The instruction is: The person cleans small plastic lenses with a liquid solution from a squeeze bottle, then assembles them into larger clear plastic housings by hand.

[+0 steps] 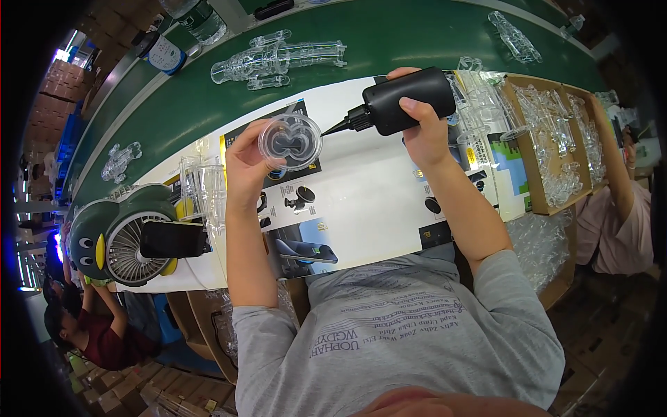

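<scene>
My left hand [244, 161] is closed around a clear round plastic piece [306, 161], its circular end turned up and a lobed shape showing inside. In my right hand [425, 135] is a black squeeze bottle [417, 101], lying tilted with its thin pointed nozzle toward the left. The nozzle tip [326, 133] is at the right rim of the clear piece; whether it touches cannot be made out. Beneath both hands lies a printed white sheet [361, 208] spread on the bench.
A penguin-shaped fan [125, 233] with a dark phone [174, 240] in front stands at left, beside clear cups [208, 187]. On the green bench [389, 42] lies a clear assembled part [278, 61]. Cardboard trays of clear pieces [556, 139] sit at right. Co-workers sit on both sides.
</scene>
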